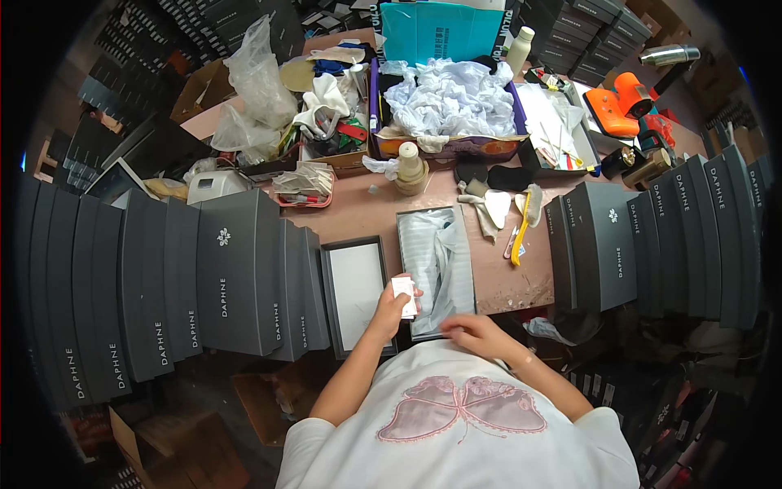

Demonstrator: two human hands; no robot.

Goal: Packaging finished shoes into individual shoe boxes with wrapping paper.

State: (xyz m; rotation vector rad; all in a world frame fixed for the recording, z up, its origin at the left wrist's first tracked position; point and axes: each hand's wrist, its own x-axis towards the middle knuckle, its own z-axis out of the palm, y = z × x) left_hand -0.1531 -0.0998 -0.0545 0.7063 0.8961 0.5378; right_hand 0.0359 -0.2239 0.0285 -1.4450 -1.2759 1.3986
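Note:
My left hand [391, 310] is closed around a small white card [403, 293] with pinkish print, held over the left edge of an open shoebox. That dark grey box [470, 281] lies on the table in front of me, and crumpled pale tissue paper [432, 253] fills it, hiding whatever is beneath. My right hand [476, 334] hovers by the box's near right corner; its fingers are bent and smeared by motion, so a grip cannot be made out. Left of the box lies a dark lid [356, 285] with its white inside facing up.
Tall rows of grey shoeboxes [236, 277] and more shoeboxes [607, 236] flank the workspace. Behind stand a bottle [411, 171], a purple carton [448, 148] of crumpled white paper and an orange tape dispenser [615, 114]. A yellow-handled brush [520, 236] lies right of the box.

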